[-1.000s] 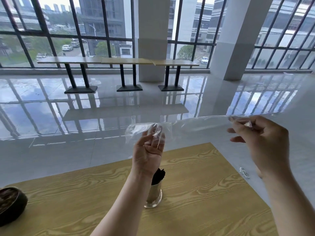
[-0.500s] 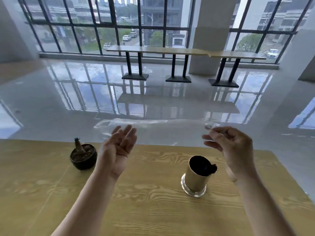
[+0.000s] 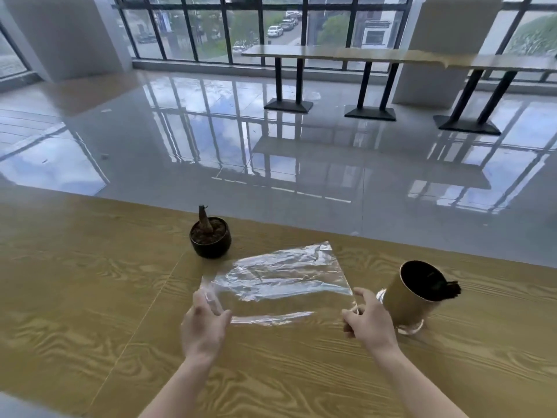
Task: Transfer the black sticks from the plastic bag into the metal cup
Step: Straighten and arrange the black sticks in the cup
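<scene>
We see one clear plastic bag [image 3: 280, 279], one metal cup [image 3: 407, 303] and one dark pot [image 3: 211, 247]. Our left hand [image 3: 203, 325] and right hand [image 3: 369, 322] each pinch a near corner of the bag, spread flat between them. The cup, just right of our right hand, holds the black sticks [image 3: 450, 289]; the pot, beyond the left, holds a plant stub.

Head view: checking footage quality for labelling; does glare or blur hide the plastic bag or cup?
In the head view, window glare streaks the plastic bag white, its outline readable; the metal cup is sharp but leans, likely wide-angle distortion; the far tables look smeared.
</scene>
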Demonstrator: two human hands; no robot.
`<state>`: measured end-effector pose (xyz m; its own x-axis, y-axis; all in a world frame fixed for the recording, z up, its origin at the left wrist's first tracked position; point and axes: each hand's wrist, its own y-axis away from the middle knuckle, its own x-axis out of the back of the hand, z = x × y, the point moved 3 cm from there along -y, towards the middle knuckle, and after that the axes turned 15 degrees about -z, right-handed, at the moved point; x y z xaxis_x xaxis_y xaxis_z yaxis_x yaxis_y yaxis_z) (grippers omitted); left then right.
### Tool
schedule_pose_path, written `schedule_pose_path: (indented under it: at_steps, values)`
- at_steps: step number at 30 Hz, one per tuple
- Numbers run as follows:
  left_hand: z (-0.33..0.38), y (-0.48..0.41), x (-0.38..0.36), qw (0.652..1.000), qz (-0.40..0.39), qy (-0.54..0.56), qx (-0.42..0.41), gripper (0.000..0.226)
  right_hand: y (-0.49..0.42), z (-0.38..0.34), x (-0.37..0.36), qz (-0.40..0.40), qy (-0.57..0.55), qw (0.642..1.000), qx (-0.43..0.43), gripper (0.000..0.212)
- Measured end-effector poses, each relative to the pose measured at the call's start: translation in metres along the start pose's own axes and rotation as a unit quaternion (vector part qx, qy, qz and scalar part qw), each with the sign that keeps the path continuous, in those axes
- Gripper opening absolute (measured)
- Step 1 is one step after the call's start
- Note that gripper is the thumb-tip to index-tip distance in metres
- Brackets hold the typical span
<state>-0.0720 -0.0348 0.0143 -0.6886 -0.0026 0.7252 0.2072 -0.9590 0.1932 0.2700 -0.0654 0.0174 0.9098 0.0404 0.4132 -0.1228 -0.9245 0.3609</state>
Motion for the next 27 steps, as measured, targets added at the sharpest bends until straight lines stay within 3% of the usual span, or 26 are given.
schedule_pose_path:
  at_steps: [4,7,10,12,15,20,27]
  values:
    - [-0.019,0.005,-0.020,0.998,-0.038,-0.028,0.031,0.052,-0.003,0.016,-0.016,-0.026,0.154,0.987,-0.043,0.031]
    - [-0.034,0.008,-0.030,0.994,-0.061,-0.010,0.087,0.079,-0.003,0.029,-0.023,-0.048,0.208,0.975,-0.056,0.029]
    - [-0.044,0.013,-0.033,0.986,-0.034,-0.147,0.069,0.106,-0.004,0.037,-0.028,-0.067,0.269,0.958,-0.074,0.027]
    - [-0.040,0.016,-0.040,0.963,-0.026,-0.267,-0.018,0.094,-0.005,0.041,-0.031,-0.069,0.331,0.937,-0.085,0.030]
    - [-0.026,0.020,-0.064,0.920,-0.115,-0.355,-0.115,0.069,-0.005,0.043,-0.037,-0.041,0.433,0.897,-0.079,0.034]
    - [-0.022,0.022,-0.097,0.900,-0.225,-0.365,-0.083,0.064,-0.006,0.042,-0.062,-0.102,0.453,0.885,0.030,0.041]
    - [-0.017,0.023,-0.107,0.895,-0.235,-0.368,-0.093,0.063,-0.005,0.049,-0.074,-0.174,0.456,0.873,-0.006,0.037]
